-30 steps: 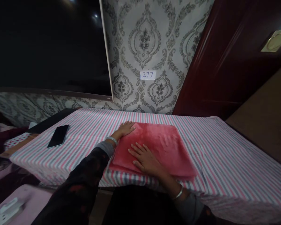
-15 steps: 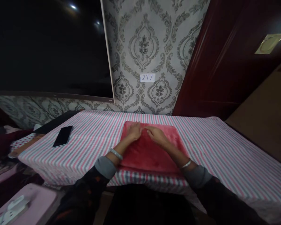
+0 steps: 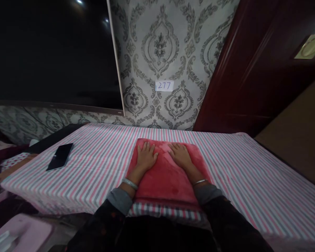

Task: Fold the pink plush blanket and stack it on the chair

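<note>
A red plush fabric piece (image 3: 165, 178), roughly rectangular and thick like a cushion or folded cloth, lies flat at the front of the table. On its upper left part rests my left hand (image 3: 146, 156), palm down with the fingers spread. My right hand (image 3: 180, 154) lies flat on the upper right part, fingers also apart. Between the hands a lighter pink patch shows in the pile. Neither hand grips anything. Each wrist wears a bracelet.
A striped cloth (image 3: 241, 175) covers the table and hangs over its front edge. A black phone (image 3: 60, 156) lies at the left. Behind stand a large dark screen (image 3: 52, 52) and a dark red door (image 3: 241, 70). A pink stool-like surface (image 3: 28, 229) is at lower left.
My hands have moved apart and flattened, fingers now spread on the plush fabric. Earlier they were close together near its far edge. The camera view has shifted slightly.
</note>
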